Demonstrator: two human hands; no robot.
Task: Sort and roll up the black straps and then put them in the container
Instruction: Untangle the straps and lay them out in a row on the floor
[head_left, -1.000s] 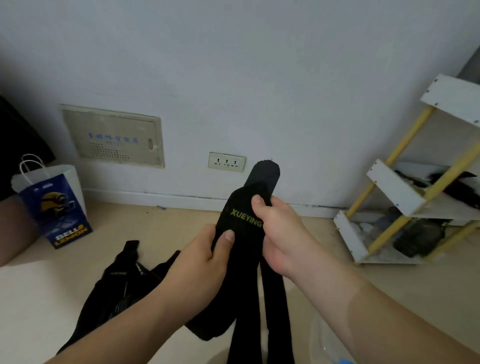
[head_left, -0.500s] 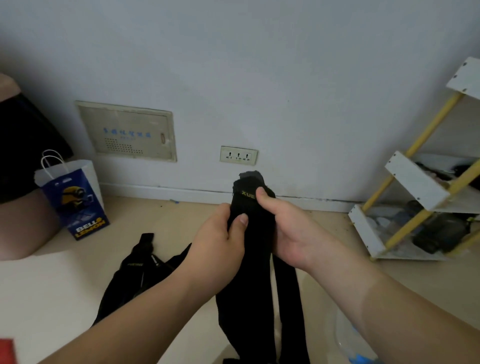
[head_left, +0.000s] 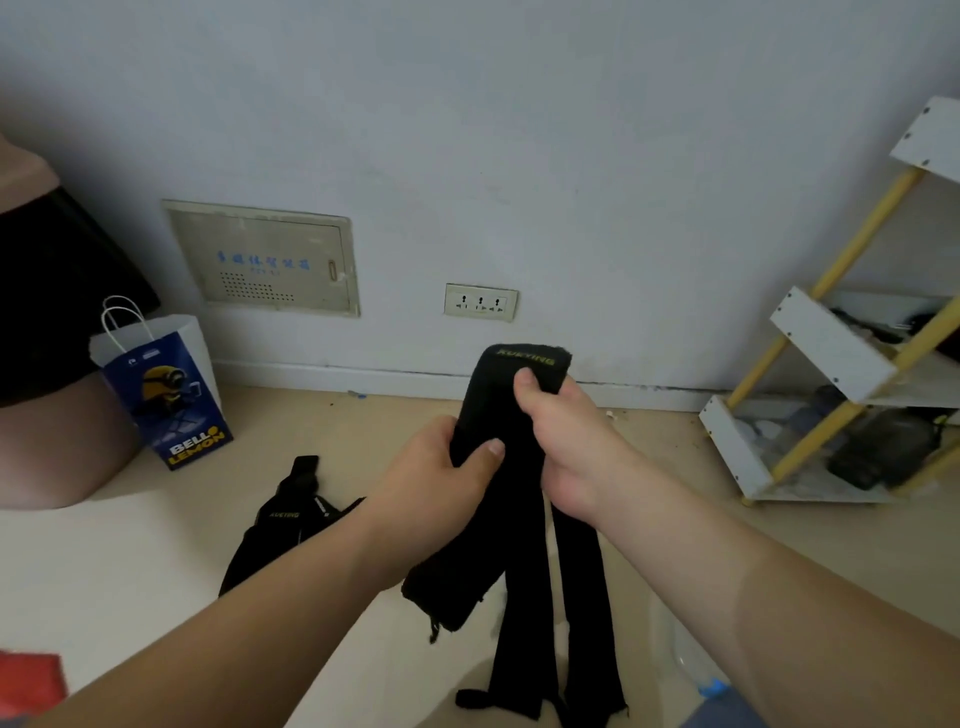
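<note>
Head view: left hand (head_left: 441, 483), right hand (head_left: 569, 447) grip strap (head_left: 519, 571); strap pile (head_left: 288, 527), bag (head_left: 166, 400) behind.

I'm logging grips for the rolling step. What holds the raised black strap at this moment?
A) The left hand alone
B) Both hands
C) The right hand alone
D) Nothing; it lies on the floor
B: the left hand and the right hand both curl round the black strap, and its tails hang below them.
</note>
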